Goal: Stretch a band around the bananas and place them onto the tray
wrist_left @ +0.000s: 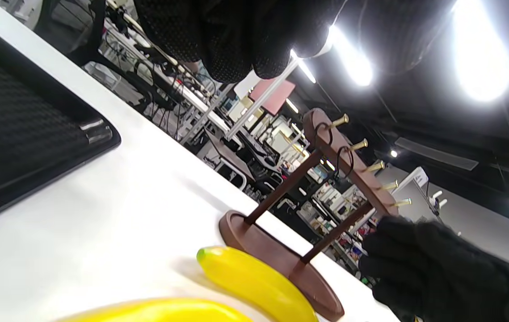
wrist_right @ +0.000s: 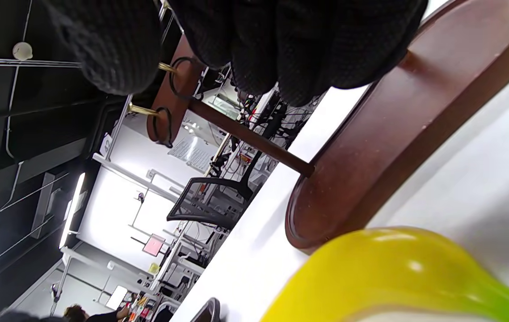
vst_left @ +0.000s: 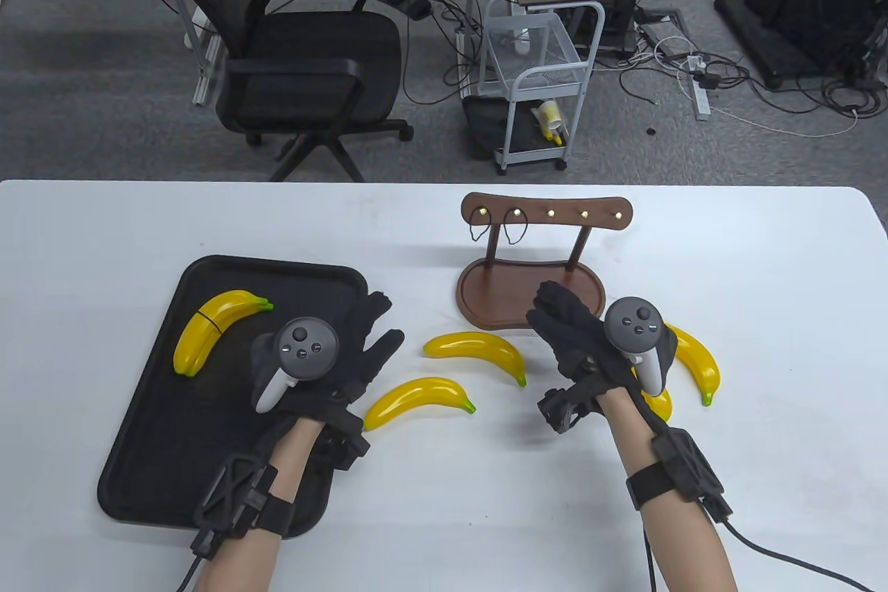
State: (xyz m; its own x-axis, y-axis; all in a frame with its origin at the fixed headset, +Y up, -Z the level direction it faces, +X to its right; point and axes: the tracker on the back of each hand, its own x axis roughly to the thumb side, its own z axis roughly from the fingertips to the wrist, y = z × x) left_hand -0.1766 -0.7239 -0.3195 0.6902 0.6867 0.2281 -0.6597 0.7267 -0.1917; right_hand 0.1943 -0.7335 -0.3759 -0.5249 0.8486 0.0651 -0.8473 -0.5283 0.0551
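In the table view, a banded pair of bananas [vst_left: 211,335] lies on the black tray [vst_left: 152,425] at the left of the white tabletop [vst_left: 444,516], a thin dark band crossing its middle. The left hand [vst_left: 333,370] hovers over the tray's right edge, fingers straight and spread, grasping nothing. Two loose bananas [vst_left: 479,352] [vst_left: 416,401] lie between the hands. The right hand [vst_left: 590,342] hides most of another banana [vst_left: 659,404], and only the lower half of a fourth [vst_left: 697,363] shows beside it; its fingers curl forward near the wooden rack's base [vst_left: 485,286], and whether they pinch anything cannot be told. Two dark bands [vst_left: 513,227] hang from the rack's left pegs. In the left wrist view, that hand's fingertips [wrist_left: 236,40] are cut off at the top edge; the tray's corner [wrist_left: 102,134], the rack [wrist_left: 326,147] and two bananas [wrist_left: 258,281], both cropped, show below. In the right wrist view, bunched fingertips [wrist_right: 303,49] fill the top, a banana end [wrist_right: 393,273] is blurred and cropped at the bottom, and the rack's base [wrist_right: 393,147] lies between.
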